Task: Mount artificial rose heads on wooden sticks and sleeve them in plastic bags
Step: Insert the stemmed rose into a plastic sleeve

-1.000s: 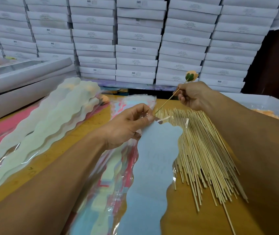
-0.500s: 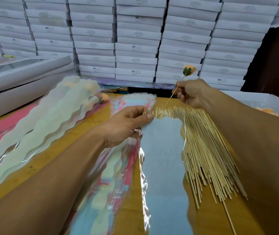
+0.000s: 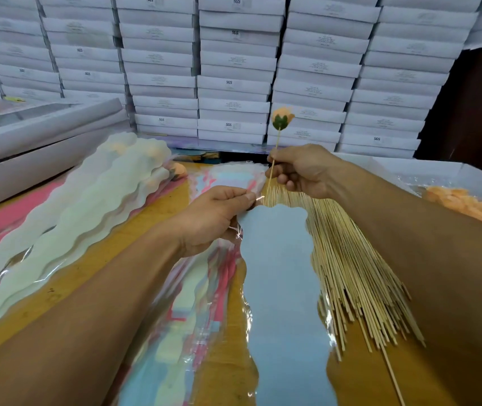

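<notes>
The right hand (image 3: 301, 171) pinches a thin wooden stick (image 3: 273, 159) held near upright above the table (image 3: 152, 241), carrying a peach rose head (image 3: 282, 115) with a green calyx at its top. The left hand (image 3: 216, 218) pinches the top edge of a clear plastic bag (image 3: 281, 282) with a pale blue wavy panel. The bag lies lengthwise on the table, overlapping the loose stick pile (image 3: 357, 273).

Peach rose head (image 3: 282, 115) with green calyx, pale blue wavy-edged bag (image 3: 281, 273), tan sticks (image 3: 351, 268), white boxes (image 3: 234, 83)
</notes>
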{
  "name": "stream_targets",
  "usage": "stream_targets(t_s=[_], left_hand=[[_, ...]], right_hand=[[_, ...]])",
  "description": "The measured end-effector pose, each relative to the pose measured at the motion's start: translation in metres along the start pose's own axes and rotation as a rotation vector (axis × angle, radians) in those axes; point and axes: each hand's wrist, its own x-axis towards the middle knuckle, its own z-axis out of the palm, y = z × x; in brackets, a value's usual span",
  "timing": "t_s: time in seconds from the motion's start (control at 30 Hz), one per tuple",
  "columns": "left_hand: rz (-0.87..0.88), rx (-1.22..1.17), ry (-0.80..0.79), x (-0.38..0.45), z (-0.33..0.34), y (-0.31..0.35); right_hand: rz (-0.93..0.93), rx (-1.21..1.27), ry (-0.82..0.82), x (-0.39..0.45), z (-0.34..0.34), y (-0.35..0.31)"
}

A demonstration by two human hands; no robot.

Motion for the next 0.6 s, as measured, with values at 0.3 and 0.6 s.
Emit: stream_targets(t_s=[0.3,0.6], left_hand=[[-0.003,-0.069,0.06,0.004,-0.001,-0.004],[0.011,-0.11,0.181,0.008,-0.002,-0.006]], right_hand=[[0.008,-0.043,-0.204,-0.009,0.007,0.01],[0.071,-0.027,-0.199,-0.025,0.014,0.025]])
